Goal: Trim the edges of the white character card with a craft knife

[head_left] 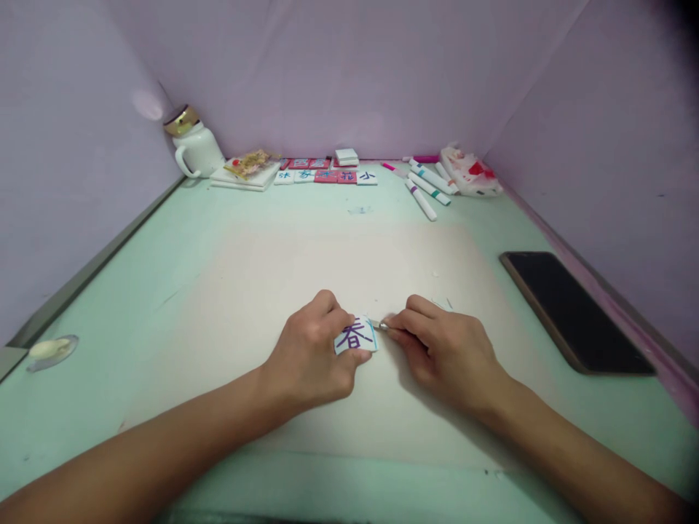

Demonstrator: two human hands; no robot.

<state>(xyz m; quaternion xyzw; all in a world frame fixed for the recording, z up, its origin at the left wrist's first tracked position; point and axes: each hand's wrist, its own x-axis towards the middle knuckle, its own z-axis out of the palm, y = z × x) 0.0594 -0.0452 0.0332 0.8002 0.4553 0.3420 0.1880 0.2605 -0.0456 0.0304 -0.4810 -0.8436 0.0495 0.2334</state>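
Note:
A small white card (357,336) with a purple Chinese character and a blue line along its right edge lies on the pale sheet (328,255). My left hand (314,349) pinches it by its upper and lower edges, thumb nearest me. From the right, my right hand (445,346) is closed around a small craft knife (381,325). Only the knife's metal tip shows, touching the card's right edge near the blue line; the handle is hidden in my fingers. Thin slivers (442,304) lie just beyond my right hand.
Red and white character cards (325,176) line the back, with a small white stack (346,156). Several markers (420,198) and a plastic bag (470,173) lie back right. A phone (568,309) sits at right, a white mug (201,151) back left, a pale lump (52,351) at left.

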